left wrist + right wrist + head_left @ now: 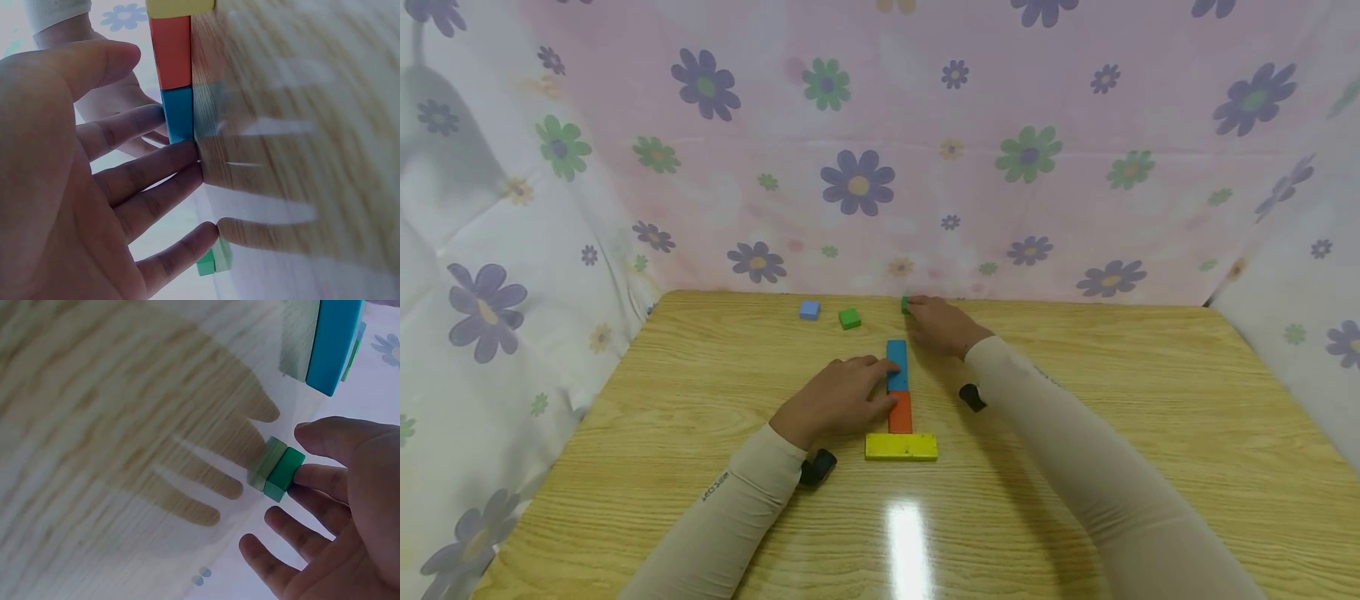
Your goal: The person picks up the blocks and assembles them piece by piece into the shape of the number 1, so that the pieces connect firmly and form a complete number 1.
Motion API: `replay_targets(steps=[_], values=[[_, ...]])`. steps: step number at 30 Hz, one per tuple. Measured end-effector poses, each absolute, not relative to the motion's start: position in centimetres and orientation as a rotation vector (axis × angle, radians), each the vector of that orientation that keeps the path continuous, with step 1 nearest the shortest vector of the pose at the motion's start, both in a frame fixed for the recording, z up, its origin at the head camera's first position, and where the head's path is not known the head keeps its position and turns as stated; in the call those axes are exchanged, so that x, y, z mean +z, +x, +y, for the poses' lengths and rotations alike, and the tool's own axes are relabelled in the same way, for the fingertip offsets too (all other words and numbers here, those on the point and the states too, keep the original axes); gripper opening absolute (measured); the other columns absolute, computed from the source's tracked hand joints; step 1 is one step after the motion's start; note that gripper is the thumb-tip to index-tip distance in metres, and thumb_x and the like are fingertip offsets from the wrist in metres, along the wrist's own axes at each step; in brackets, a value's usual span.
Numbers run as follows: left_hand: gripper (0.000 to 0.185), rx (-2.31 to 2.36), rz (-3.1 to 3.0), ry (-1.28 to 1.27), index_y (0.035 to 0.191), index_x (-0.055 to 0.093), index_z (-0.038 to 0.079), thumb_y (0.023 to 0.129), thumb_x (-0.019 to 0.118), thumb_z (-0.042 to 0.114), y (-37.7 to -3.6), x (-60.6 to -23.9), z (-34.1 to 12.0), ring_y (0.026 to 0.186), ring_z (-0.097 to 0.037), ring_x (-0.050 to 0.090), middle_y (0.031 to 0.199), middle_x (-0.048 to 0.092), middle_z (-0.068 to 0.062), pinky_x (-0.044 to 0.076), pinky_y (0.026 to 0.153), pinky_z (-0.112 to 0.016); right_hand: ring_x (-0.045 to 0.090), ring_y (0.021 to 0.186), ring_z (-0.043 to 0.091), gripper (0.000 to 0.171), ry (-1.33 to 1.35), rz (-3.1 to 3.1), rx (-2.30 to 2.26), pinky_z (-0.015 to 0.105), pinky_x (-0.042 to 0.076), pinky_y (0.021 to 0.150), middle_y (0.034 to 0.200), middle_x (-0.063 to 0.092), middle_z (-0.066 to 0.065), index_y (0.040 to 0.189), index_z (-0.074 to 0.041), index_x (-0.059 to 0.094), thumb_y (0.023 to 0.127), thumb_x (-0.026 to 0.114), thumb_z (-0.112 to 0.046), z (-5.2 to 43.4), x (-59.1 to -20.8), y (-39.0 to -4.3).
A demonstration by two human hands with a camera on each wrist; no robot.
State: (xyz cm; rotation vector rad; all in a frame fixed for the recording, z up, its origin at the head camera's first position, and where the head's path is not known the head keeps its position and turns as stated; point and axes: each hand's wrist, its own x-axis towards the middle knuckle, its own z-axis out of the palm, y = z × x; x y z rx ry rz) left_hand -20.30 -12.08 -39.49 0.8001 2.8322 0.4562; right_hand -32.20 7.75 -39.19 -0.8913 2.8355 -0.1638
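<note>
A yellow block (901, 447), a red block (900, 415) and a blue block (897, 353) lie on the wooden table in a T shape, the yellow one crosswise at the near end. My left hand (841, 395) rests beside this row; its index fingertip touches the blue block and its thumb lies at the red one. Farther back, my right hand (942, 326) reaches to a small green block (286, 470) near the table's back edge. In the right wrist view its index fingertip touches that block, while the thumb (331, 437) stands apart from it and the other fingers are spread.
Left of the right hand, a small light blue block (809, 310) and another green block (850, 318) lie near the back edge. A flowered cloth (925, 125) hangs behind the wooden table (647, 417) and along both sides.
</note>
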Motion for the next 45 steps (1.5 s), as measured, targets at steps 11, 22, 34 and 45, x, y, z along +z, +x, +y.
replay_targets(steps=[11,22,34,45], values=[[0.050,0.444,2.844,0.807,0.146,0.052,0.020,0.102,0.052,0.045,-20.3,-39.6,-12.0,0.129,-0.026,0.057,0.143,0.057,-0.005,0.046,0.107,-0.050,0.041,0.141,0.042,0.046,-0.852,2.831,-0.163,0.053,0.042,0.112,0.155,0.040,0.022,0.147,-0.002,0.048,0.104,0.051,-0.018,7.9,-38.7,-31.5],[0.048,0.464,2.863,0.818,0.144,0.054,0.019,0.101,0.053,0.042,-20.2,-39.6,-11.9,0.126,-0.023,0.059,0.140,0.060,-0.003,0.047,0.105,-0.048,0.042,0.142,0.040,0.046,-0.912,2.796,-0.326,0.051,0.037,0.116,0.154,0.043,0.021,0.146,0.001,0.048,0.102,0.053,-0.010,8.3,-38.6,-30.8],[0.048,0.488,2.855,0.823,0.143,0.055,0.018,0.102,0.052,0.041,-20.1,-39.6,-11.9,0.126,-0.025,0.058,0.140,0.060,-0.004,0.046,0.105,-0.048,0.047,0.139,0.037,0.044,-0.971,2.776,-0.317,0.047,0.044,0.111,0.152,0.043,0.023,0.146,0.003,0.047,0.105,0.049,-0.013,8.1,-38.5,-29.6],[0.047,0.472,2.860,0.811,0.143,0.054,0.018,0.102,0.052,0.041,-20.1,-39.7,-11.9,0.123,-0.023,0.059,0.138,0.060,-0.003,0.046,0.105,-0.047,0.056,0.124,0.036,0.042,-0.978,2.826,-0.303,0.045,0.051,0.101,0.141,0.049,0.023,0.142,-0.001,0.052,0.102,0.056,-0.012,8.4,-38.7,-28.9]])
